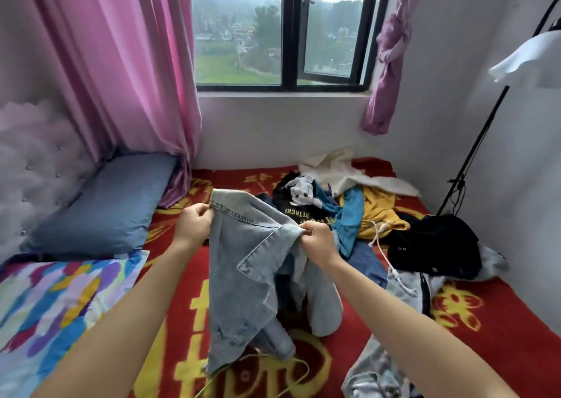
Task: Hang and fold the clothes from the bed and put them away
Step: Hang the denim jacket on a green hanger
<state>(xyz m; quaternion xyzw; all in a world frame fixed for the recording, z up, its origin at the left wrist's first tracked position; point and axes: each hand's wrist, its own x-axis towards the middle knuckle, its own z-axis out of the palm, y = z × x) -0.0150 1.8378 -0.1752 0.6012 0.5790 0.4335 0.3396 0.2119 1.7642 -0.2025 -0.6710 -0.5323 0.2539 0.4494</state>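
A light blue denim jacket (243,270) hangs above the red and yellow blanket (485,321) on the bed. My left hand (194,223) pinches its upper edge at the left. My right hand (318,239) grips the collar at the right. The jacket's lower part and a sleeve rest on the blanket. Behind it lies a heap of clothes: a black printed shirt (299,203), a teal garment (352,215), a yellow hoodie (379,212), a cream garment (349,170) and a black garment (434,246). A pale green wire hanger (273,367) lies under the jacket's hem.
A blue pillow (106,203) and a multicoloured pillow (51,300) lie at the left. Pink curtains (121,63) flank the window (282,30). A black lamp stand (473,151) rises at the right by the wall. More pale clothes (373,373) sit at the lower right.
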